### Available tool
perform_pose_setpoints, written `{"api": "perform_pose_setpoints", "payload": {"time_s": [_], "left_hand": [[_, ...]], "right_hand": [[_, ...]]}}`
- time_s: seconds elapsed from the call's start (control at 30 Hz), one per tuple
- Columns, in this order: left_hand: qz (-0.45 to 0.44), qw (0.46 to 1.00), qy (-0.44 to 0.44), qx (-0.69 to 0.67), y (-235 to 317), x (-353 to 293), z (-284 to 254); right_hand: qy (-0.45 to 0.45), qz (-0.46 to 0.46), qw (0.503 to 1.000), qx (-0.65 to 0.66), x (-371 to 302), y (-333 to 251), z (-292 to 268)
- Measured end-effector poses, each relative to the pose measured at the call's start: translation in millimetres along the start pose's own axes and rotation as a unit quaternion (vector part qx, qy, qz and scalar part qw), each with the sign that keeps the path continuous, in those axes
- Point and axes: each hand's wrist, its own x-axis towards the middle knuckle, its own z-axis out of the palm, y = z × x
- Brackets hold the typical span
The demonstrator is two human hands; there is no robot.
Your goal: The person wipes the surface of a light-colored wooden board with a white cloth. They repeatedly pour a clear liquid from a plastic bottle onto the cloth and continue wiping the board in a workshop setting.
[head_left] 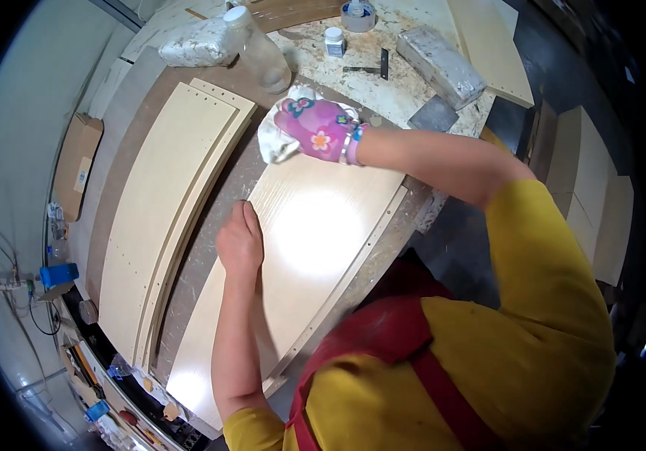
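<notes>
A pale wood-grain board (pixel 285 270) lies lengthwise in front of me, its surface shining under the light. Along its left edge my left hand (pixel 239 239) is bare and closed, gripping the edge with the fingertips partly hidden. My right hand (pixel 317 129) wears a pink glove with a flower pattern. It presses a bunched white cloth (pixel 275 137) onto the board's far end. Left of that board, two more pale boards (pixel 161 173) with small holes along their edges lie stacked.
Beyond the cloth stand a clear bottle with a white cap (pixel 263 60), a small white jar (pixel 334 42) and a roll of tape (pixel 358 15). A black square (pixel 383 66) and wrapped blocks (pixel 443 68) lie nearby. A cardboard box (pixel 78 161) sits at the left.
</notes>
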Motion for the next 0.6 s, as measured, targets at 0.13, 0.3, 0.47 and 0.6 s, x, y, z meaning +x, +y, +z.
{"api": "perform_pose_setpoints", "payload": {"time_s": [0.13, 0.3, 0.47, 0.6], "left_hand": [[-0.007, 1.000, 0.010, 0.000, -5.6, -0.2, 2.0], [-0.007, 1.000, 0.006, 0.023, -7.4, -3.9, 1.5], [-0.014, 1.000, -0.001, 0.022, -0.1, -1.8, -1.9], [-0.017, 0.999, -0.014, 0.027, -6.5, 3.4, 1.8]], "right_hand": [[-0.069, -0.099, 0.987, 0.102, -51.0, -58.5, 16.4], [-0.211, -0.115, 0.953, 0.185, -72.9, -103.1, -18.0], [-0.069, 0.032, 0.994, -0.079, -4.1, -12.7, -14.6], [-0.089, -0.047, 0.986, 0.133, -40.9, -101.4, 31.3]]}}
